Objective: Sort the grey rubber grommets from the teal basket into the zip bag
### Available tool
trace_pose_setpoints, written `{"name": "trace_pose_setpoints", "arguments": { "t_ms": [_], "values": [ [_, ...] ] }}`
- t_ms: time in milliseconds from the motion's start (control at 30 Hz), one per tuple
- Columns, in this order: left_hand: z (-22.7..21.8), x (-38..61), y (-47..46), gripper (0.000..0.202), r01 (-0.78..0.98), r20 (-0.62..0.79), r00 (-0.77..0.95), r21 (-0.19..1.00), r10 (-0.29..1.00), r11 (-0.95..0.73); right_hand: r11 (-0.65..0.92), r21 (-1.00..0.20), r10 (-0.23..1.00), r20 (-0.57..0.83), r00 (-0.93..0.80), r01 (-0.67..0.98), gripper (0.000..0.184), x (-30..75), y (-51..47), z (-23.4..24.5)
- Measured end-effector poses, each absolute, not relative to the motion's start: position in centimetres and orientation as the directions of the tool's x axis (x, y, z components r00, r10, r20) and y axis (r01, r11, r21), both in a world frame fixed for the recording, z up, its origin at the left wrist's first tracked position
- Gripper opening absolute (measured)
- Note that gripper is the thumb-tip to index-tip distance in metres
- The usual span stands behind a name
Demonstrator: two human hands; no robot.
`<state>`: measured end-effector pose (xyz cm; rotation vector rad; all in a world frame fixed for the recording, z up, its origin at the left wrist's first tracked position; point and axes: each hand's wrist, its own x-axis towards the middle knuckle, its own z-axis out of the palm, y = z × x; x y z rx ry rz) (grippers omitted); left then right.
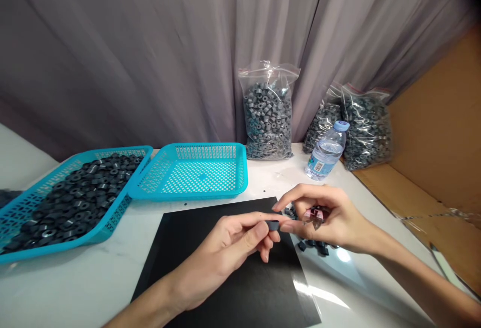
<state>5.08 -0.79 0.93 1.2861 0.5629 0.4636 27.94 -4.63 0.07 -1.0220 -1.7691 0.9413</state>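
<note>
My left hand [235, 245] pinches a small dark grey plastic piece [273, 225] between thumb and forefinger, above a black mat [225, 280]. Close beside it, my right hand [326, 218] has its fingers curled, its thumb tip near the piece; whether they touch, I cannot tell. Within the right hand sits a small pink and shiny tool [314, 217], mostly covered, so its exact kind does not show. Behind and below that hand, several loose dark pieces [319, 247] lie on the white table.
To the left, a blue basket [107, 233] holds many dark pieces. Another blue basket [206, 196] stands beside it. At the back are a zip bag of grey pieces [267, 117], a water bottle [326, 152] and more filled bags [366, 127]. Cardboard [443, 117] borders the right.
</note>
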Motion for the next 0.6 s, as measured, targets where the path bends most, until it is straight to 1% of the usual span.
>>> {"name": "trace_pose_setpoints", "arguments": {
  "t_ms": [200,333,400,467,500,567,600],
  "values": [
    [0.7,4.8,-0.7,0.026,-0.04,-0.129,0.794,0.964,0.595,0.262,0.419,-0.866,0.893,0.339,-0.295,0.272,0.013,27.9,-4.5,-0.1],
    [0.4,5.1,-0.9,0.027,-0.031,-0.13,0.786,0.968,0.604,0.249,0.419,-0.864,0.894,0.339,-0.293,0.278,0.012,27.6,-4.6,-0.4],
    [0.3,5.3,-0.9,0.029,0.004,-0.14,0.784,0.976,0.605,0.22,0.418,-0.866,0.895,0.34,-0.29,0.274,0.011,27.5,-4.6,-0.4],
    [0.6,5.1,-0.5,0.034,0.089,-0.158,0.78,0.986,0.605,0.143,0.412,-0.868,0.894,0.327,-0.307,0.275,0.009,27.6,-4.6,-0.2],
    [0.8,4.7,0.0,0.036,0.157,-0.17,0.776,0.985,0.608,0.075,0.396,-0.87,0.897,0.299,-0.326,0.293,0.009,27.9,-4.7,0.1],
    [1.3,2.9,1.4,0.037,0.324,-0.165,0.753,0.935,0.637,-0.142,0.339,-0.859,0.906,0.188,-0.38,0.384,0.008,28.9,-4.6,0.9],
    [1.6,1.7,2.3,0.036,0.421,-0.151,0.734,0.866,0.662,-0.269,0.3,-0.835,0.911,0.107,-0.398,0.461,0.008,29.6,-4.6,1.4]
  ]
}}
